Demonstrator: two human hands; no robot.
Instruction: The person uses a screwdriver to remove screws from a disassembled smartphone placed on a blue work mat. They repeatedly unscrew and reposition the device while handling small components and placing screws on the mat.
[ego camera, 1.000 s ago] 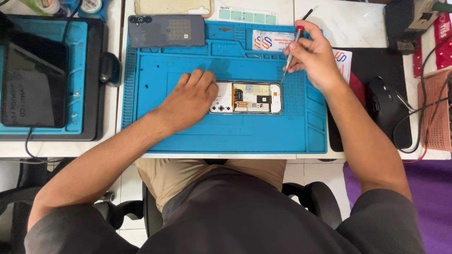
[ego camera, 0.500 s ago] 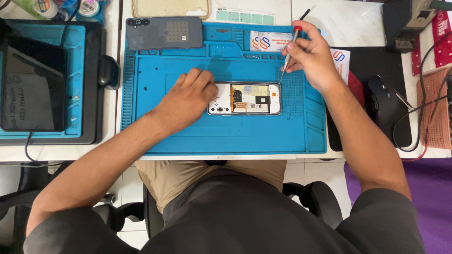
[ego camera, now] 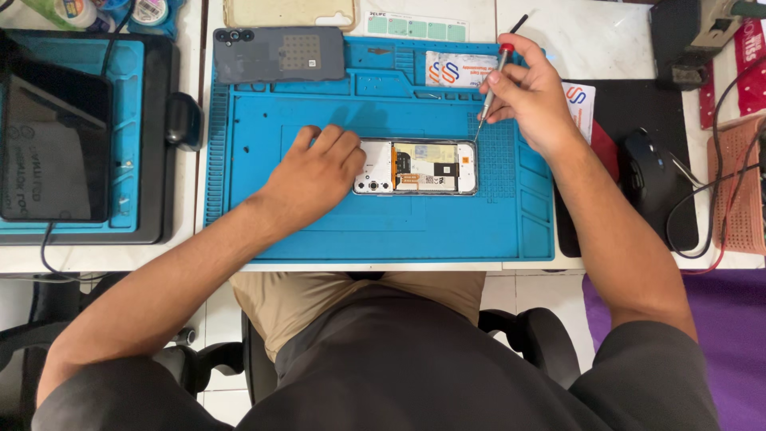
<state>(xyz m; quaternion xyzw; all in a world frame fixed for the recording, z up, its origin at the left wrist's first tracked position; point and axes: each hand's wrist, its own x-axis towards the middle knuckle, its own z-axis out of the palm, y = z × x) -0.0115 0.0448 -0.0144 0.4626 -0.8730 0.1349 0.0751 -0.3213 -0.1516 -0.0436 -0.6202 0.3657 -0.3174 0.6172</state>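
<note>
An opened phone [ego camera: 427, 168] with its insides showing lies flat on a blue repair mat [ego camera: 383, 231]. My left hand [ego camera: 315, 168] rests on the phone's left end and holds it down. My right hand [ego camera: 531, 92] grips a thin screwdriver [ego camera: 491, 92] upright, its tip at the phone's top right corner. The phone's grey back cover [ego camera: 279, 54] lies at the mat's top left.
A dark tablet [ego camera: 52, 148] lies on a second blue mat at the left. A black mouse [ego camera: 650, 175] sits on a black pad at the right, with cables and a red-brown perforated board [ego camera: 738, 183] beyond. Small cards [ego camera: 451, 68] lie by my right hand.
The view has shifted slightly. My right hand and the screwdriver stay at the phone's top right corner with a small shift; my left hand stays on the phone.
</note>
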